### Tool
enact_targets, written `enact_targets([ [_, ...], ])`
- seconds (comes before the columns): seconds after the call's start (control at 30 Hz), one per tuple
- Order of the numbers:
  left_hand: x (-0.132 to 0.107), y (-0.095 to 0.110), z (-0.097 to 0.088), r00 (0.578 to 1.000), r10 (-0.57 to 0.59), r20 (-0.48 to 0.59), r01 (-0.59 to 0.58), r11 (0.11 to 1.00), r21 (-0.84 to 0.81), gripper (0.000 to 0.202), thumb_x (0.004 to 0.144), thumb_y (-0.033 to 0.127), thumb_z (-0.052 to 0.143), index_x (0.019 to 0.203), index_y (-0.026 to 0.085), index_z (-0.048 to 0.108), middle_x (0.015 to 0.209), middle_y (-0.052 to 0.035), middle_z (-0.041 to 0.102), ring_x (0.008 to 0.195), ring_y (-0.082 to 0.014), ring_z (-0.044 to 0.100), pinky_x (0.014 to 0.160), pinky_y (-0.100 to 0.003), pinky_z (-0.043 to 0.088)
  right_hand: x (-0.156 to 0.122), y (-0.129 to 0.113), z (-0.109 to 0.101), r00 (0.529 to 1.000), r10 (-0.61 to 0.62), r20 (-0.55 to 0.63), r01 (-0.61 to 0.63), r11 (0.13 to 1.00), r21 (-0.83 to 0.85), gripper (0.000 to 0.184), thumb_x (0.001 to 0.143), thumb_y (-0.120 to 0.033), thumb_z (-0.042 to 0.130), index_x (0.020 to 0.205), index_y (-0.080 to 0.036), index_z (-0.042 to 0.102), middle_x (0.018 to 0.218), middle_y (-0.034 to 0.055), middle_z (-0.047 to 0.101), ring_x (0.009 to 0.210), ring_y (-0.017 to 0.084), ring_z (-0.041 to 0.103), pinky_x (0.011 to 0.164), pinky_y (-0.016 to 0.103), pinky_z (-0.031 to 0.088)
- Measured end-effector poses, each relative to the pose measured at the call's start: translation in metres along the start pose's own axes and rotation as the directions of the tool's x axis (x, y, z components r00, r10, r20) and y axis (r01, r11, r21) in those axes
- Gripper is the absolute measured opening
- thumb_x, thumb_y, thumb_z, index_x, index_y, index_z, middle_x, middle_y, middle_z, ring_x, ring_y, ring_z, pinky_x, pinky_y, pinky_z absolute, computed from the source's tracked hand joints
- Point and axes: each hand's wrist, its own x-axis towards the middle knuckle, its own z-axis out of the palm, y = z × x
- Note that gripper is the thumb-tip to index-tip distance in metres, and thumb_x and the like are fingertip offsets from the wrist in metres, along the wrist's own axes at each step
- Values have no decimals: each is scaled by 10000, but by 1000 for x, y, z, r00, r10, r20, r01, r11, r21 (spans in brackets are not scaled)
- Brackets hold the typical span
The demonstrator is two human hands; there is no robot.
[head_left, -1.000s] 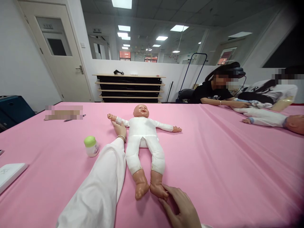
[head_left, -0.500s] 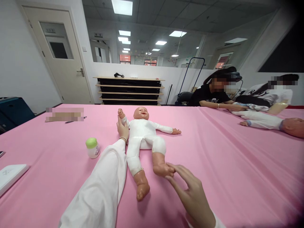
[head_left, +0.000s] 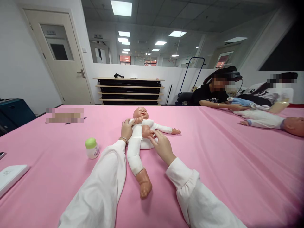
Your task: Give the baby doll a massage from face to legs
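A baby doll (head_left: 135, 142) with a white cloth body lies on its back on the pink tablecloth (head_left: 213, 164), head away from me. My left hand (head_left: 127, 129) is closed on the doll's arm at the left and holds its hand across the chest. With the fingers of my right hand (head_left: 162, 145) I grip the doll's foot (head_left: 147, 131), and that leg is folded up over the belly. The other leg lies stretched toward me. The doll's other arm (head_left: 163, 128) rests out to the right.
A green-lidded jar (head_left: 92, 148) stands left of my left forearm. Farther left lie a white box-like object (head_left: 11, 177) and, behind, a pen (head_left: 73, 121). At the right, another doll (head_left: 268, 121) lies before two people (head_left: 213, 95) seated at the table.
My right hand has pushed the doll's foot up and away from me, bending the leg. My left hand has brought the doll's arm inward over its chest.
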Motion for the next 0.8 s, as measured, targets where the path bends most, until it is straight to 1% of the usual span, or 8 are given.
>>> enact_targets([
  [0.1, -2, 2, 2, 999, 27, 30, -27, 1000, 12, 532, 807, 78, 372, 1222, 369, 534, 1232, -62, 458, 1101, -228, 413, 976, -402, 371, -1, 1, 5, 1000, -11, 17, 11, 1000, -14, 176, 846, -246, 525, 995, -177, 590, 949, 38, 632, 822, 192, 581, 701, 314, 436],
  [0.2, -4, 3, 3, 999, 28, 27, -28, 1000, 6, 526, 814, 94, 367, 1242, 361, 516, 1246, -62, 447, 1116, -230, 403, 983, -403, 371, -5, 0, 5, 1000, -19, -7, 19, 1000, 6, 177, 848, -244, 521, 1000, -183, 588, 943, 34, 627, 794, 178, 570, 689, 307, 429],
  [0.3, -5, 1, 3, 1000, 6, -8, -6, 1000, -13, 520, 827, 110, 351, 1273, 339, 489, 1230, -72, 450, 1125, -229, 403, 990, -399, 372, -12, -3, -3, 999, -16, -47, 19, 997, 74, 167, 848, -247, 519, 987, -183, 586, 925, 31, 626, 744, 159, 564, 702, 309, 439],
  [0.4, -5, -2, 2, 997, -42, -61, 40, 998, -44, 522, 834, 125, 346, 1316, 298, 443, 1208, -92, 454, 1127, -223, 417, 1006, -390, 367, -25, -10, -18, 995, 7, -97, 11, 982, 187, 173, 856, -273, 508, 992, -193, 577, 949, 37, 623, 809, 164, 574, 739, 307, 459],
  [0.5, -4, -4, 2, 985, -122, -124, 112, 990, -86, 545, 838, 156, 361, 1376, 244, 354, 1202, -111, 457, 1132, -224, 436, 1011, -384, 370, -47, -19, -38, 989, 47, -139, -6, 959, 284, 165, 858, -290, 508, 981, -205, 577, 940, 32, 623, 867, 162, 579, 777, 292, 472],
  [0.6, -3, -7, 2, 958, -216, -187, 193, 972, -135, 585, 845, 181, 362, 1419, 205, 251, 1221, -131, 460, 1155, -226, 455, 1004, -382, 383, -78, -25, -52, 984, 91, -151, -43, 954, 296, 138, 857, -295, 516, 948, -215, 582, 913, 28, 630, 855, 160, 589, 760, 275, 481],
  [0.73, -2, -15, 3, 910, -328, -255, 282, 939, -198, 658, 839, 163, 365, 1441, 168, 100, 1308, -160, 430, 1244, -229, 420, 1008, -395, 384, -122, -25, -54, 981, 101, -164, -66, 977, 202, 123, 852, -310, 527, 915, -215, 574, 860, 31, 636, 821, 164, 606, 709, 252, 493],
  [0.8, -2, -22, 4, 904, -339, -259, 287, 932, -220, 678, 851, 156, 330, 1437, 157, -10, 1361, -184, 381, 1291, -236, 375, 1017, -435, 368, -142, -22, -51, 983, 98, -155, -74, 985, 155, 148, 860, -321, 510, 942, -215, 573, 858, 35, 639, 806, 164, 614, 678, 241, 502],
])
